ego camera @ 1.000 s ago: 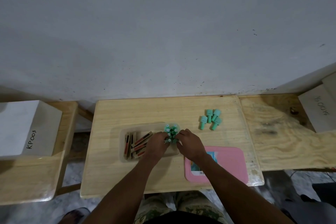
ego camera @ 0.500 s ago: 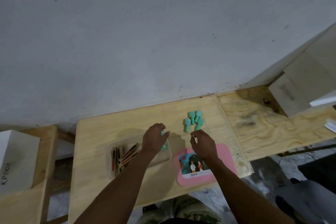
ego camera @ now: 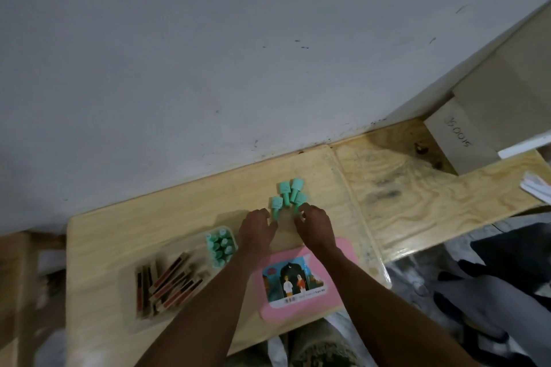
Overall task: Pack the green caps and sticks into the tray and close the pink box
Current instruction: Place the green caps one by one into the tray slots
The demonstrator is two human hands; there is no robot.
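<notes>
Several loose green caps [ego camera: 288, 195] lie on the wooden table near the wall. My left hand [ego camera: 257, 229] and my right hand [ego camera: 313, 224] are side by side just below them, fingers spread, fingertips touching the nearest caps. A clear tray [ego camera: 131, 272] to the left holds several brown and red sticks [ego camera: 167, 283] and, at its right end, a cluster of green caps [ego camera: 220, 245]. The pink box lid [ego camera: 343, 250] with a picture label lies under my forearms at the table's front edge.
The wooden table [ego camera: 98, 235] meets a plywood bench [ego camera: 417, 197] on the right. A cardboard box with handwriting [ego camera: 459, 134] stands at the far right against the grey wall. Dark cloth [ego camera: 492, 277] lies on the floor at the right.
Both hands have left the tray and moved up and right to the loose green caps. The camera view has swung and tilted, so the table sits lower in the frame.
</notes>
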